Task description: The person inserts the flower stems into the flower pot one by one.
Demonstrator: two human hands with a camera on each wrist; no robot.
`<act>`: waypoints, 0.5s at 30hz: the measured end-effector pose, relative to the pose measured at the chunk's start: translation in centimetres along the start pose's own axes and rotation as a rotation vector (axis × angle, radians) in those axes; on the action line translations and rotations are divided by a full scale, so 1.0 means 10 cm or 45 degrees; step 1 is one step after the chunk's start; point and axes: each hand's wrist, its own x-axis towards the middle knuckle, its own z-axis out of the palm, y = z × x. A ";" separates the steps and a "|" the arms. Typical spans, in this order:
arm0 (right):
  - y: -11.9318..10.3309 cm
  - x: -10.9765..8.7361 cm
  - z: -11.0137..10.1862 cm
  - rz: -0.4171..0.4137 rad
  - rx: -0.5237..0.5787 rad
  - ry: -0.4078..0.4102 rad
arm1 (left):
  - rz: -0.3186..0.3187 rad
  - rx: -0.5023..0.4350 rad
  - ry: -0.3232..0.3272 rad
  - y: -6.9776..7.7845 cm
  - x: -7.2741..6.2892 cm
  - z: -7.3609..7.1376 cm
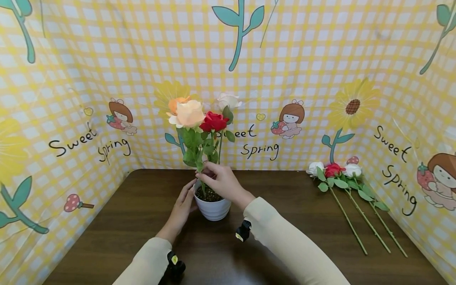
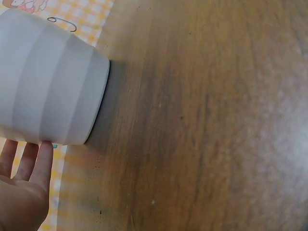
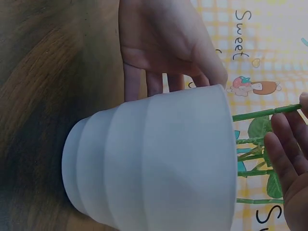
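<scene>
A white ribbed flowerpot (image 1: 213,210) filled with dark soil (image 1: 208,194) stands upright on the table. My left hand (image 1: 180,208) rests against its left side, fingers fairly straight and fingertips on the wall, as the left wrist view shows. Above the rim, my right hand (image 1: 225,181) pinches a green rose stem (image 3: 260,115) between thumb and fingers. Several artificial roses rise from the pot: a peach rose (image 1: 190,114) in front, an orange rose (image 1: 177,103) behind it, a red rose (image 1: 214,122) and a white rose (image 1: 229,101). Leaves and my right hand hide parts of the stems.
At the right of the brown table (image 1: 285,237) lie three loose roses, a red one (image 1: 334,170) between two white ones (image 1: 315,169), stems pointing toward me. A yellow checked cloth (image 1: 306,63) with printed flowers and figures surrounds the table on the back and sides.
</scene>
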 end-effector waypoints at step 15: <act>0.06 -0.01 0.05 0.048 -0.018 0.054 | -0.002 0.017 0.028 -0.04 0.03 0.00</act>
